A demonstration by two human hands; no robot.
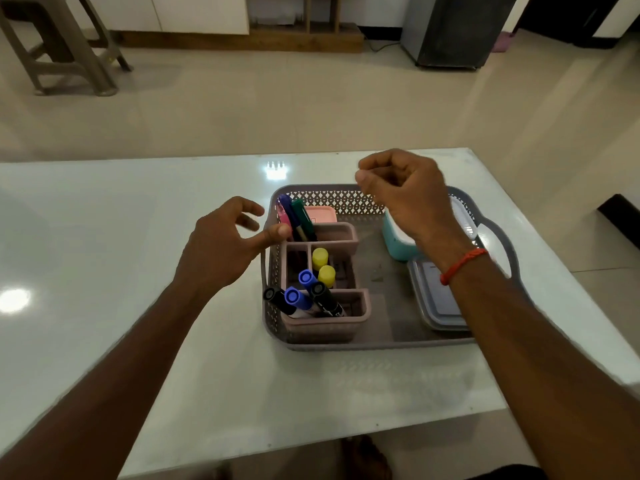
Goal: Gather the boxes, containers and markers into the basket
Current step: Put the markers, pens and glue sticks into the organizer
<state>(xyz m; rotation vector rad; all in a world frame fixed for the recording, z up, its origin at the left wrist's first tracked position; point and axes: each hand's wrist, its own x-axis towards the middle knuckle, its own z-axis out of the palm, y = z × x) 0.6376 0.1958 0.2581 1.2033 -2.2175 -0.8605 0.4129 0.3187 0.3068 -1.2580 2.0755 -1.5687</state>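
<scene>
A grey perforated basket (349, 345) sits on the white table (104, 258). Inside it at the left stands a pink divided organizer (346, 322) with blue and black markers (298, 299), two yellow-capped ones (320, 258), and a blue, a green and a pink marker (300, 216) at the back. A pink-lidded box (322, 214) lies behind it. A teal container (398, 244) and a clear lidded box (436, 306) are at the basket's right. My left hand (225, 247) hovers open at the basket's left rim. My right hand (405, 195) is above the basket, fingers curled, holding nothing I can see.
The table's right edge (540, 258) and front edge lie close to the basket. On the floor beyond stand a grey plastic stool (62, 53) at the far left and a dark appliance (450, 32) at the far right.
</scene>
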